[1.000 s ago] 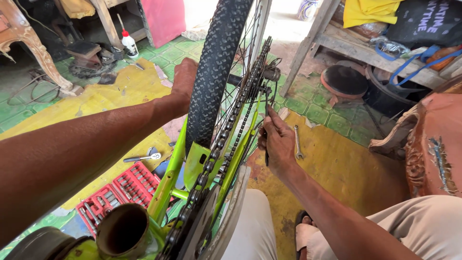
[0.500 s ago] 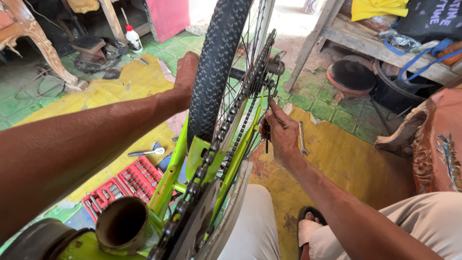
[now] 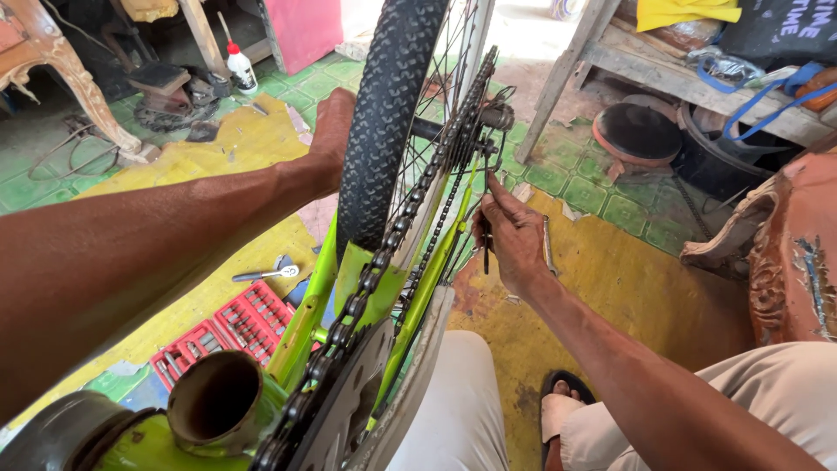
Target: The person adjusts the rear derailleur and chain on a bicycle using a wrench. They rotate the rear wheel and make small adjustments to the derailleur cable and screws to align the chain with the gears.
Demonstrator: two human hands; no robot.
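Left hand (image 3: 334,131) grips the tyre (image 3: 384,131) from behind; right hand (image 3: 510,235) pinches a thin tool (image 3: 486,253) beside the chain (image 3: 427,187), near the cogs (image 3: 471,122).

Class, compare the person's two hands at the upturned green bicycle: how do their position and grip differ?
The left hand reaches behind the black knobby tyre, fingers hidden. The right hand is in plain view beside the rear sprockets, pinching a thin dark tool. Both work at the rear wheel.
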